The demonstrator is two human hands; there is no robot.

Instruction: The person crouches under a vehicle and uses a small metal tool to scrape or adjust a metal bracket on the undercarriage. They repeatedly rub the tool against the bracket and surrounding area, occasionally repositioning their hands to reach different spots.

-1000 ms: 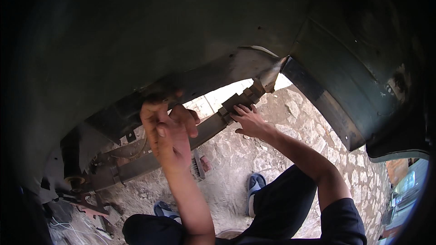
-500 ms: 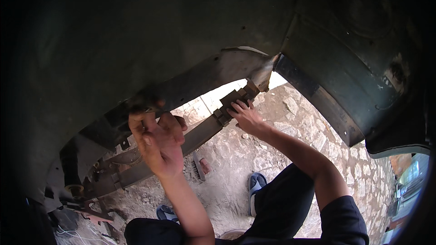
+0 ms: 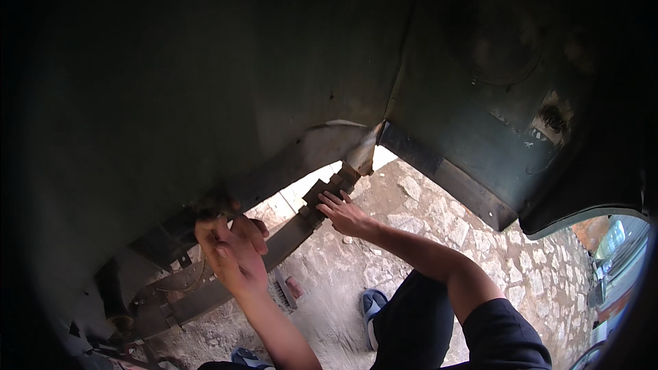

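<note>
At the lower edge of the dark green metal panel, left hand: I see its palm turned upward and fingers bent; I cannot tell whether they grip anything.
On the clamp-like block, right hand: released, fingers spread and resting on the dark metal.
Metal bar: I follow it slantwise from lower left, behind the left hand, to the block near its upper right end.
Bristled brush: lies on the ground, between the forearms.
Sandal: blue-grey, near pale paving stones.
</note>
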